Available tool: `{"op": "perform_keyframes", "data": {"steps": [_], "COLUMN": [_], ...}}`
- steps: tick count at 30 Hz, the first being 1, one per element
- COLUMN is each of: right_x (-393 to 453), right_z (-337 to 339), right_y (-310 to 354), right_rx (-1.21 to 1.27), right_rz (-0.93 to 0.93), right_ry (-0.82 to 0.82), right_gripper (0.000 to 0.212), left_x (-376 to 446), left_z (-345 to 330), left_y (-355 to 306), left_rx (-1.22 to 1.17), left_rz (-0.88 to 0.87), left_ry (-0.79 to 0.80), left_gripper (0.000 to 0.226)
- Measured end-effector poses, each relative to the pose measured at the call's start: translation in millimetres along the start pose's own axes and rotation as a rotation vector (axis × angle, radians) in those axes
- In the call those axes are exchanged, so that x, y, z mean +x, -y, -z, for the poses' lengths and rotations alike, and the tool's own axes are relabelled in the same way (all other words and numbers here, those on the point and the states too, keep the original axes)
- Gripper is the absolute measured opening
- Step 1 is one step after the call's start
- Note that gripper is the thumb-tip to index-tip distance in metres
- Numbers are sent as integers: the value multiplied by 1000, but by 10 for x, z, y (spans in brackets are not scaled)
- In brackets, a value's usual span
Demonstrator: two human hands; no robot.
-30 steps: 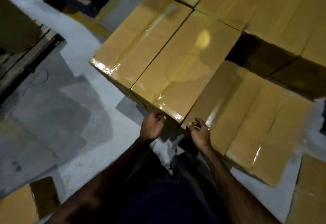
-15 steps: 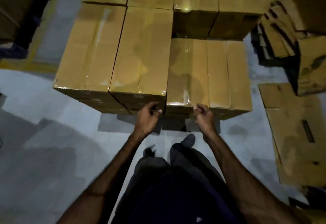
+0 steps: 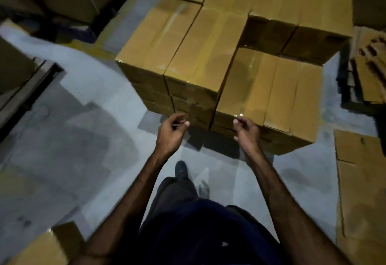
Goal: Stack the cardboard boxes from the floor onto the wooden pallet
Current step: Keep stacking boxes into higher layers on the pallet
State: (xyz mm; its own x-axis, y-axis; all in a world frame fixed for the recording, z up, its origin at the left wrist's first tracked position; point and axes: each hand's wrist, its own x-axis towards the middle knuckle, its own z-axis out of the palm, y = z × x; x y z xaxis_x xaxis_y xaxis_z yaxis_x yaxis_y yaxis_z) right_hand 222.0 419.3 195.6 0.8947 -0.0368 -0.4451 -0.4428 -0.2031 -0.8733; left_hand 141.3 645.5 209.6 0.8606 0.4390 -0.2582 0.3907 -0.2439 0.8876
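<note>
Since prior frame I've backed both hands off stack: left hand (image 3: 171, 133) and right hand (image 3: 246, 131) loosely curled, grasping nothing. Cardboard boxes (image 3: 196, 55) sit stacked ahead; pallet not visible. Rec: fetch loose box (image 3: 48, 246) w/ two-handed grip, fill low tier (image 3: 271, 89).

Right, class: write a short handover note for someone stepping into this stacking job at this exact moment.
Left hand: holds nothing, fingers loosely curled, in front of the stack.
Right hand: holds nothing, by the near edge of the lower box.
Stack: several layers of taped boxes; the near right corner sits a layer lower. The pallet under it is not visible.
Done: most of the stack is built.
Left: one box on the floor at near left, probably next; it could fill the low corner.
</note>
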Motion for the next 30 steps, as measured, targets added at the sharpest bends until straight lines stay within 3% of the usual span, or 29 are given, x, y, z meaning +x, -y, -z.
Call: {"op": "perform_keyframes", "data": {"steps": [8, 11, 16, 21, 26, 30], "right_x": [-905, -1396, -2306, -3390, -4510, -5498], "right_z": [149, 11, -424, -1145, -2070, -2872], "right_y": [-222, -308, -475, -785, -1230, -1628], "right_rx": [-176, -235, -420, -613, -746, -825], "right_rz": [233, 275, 397, 475, 520, 580], "right_ry": [326, 471, 768, 1030, 1254, 1461], "right_gripper": [18, 20, 14, 11, 36, 40], "left_x": [-1556, -2272, -3407, -4591, -5656, -6494], "left_z": [205, 458, 968, 1526, 2090, 2608], "left_y": [138, 357, 900, 1655, 2272, 2798], "left_rx": [15, 42, -20, -121, -214, -185], "left_rz": [76, 130, 243, 346, 426, 556], "left_ry": [-215, -247, -439, -669, -891, -1057], "left_gripper": [32, 31, 27, 8, 38, 44]}}
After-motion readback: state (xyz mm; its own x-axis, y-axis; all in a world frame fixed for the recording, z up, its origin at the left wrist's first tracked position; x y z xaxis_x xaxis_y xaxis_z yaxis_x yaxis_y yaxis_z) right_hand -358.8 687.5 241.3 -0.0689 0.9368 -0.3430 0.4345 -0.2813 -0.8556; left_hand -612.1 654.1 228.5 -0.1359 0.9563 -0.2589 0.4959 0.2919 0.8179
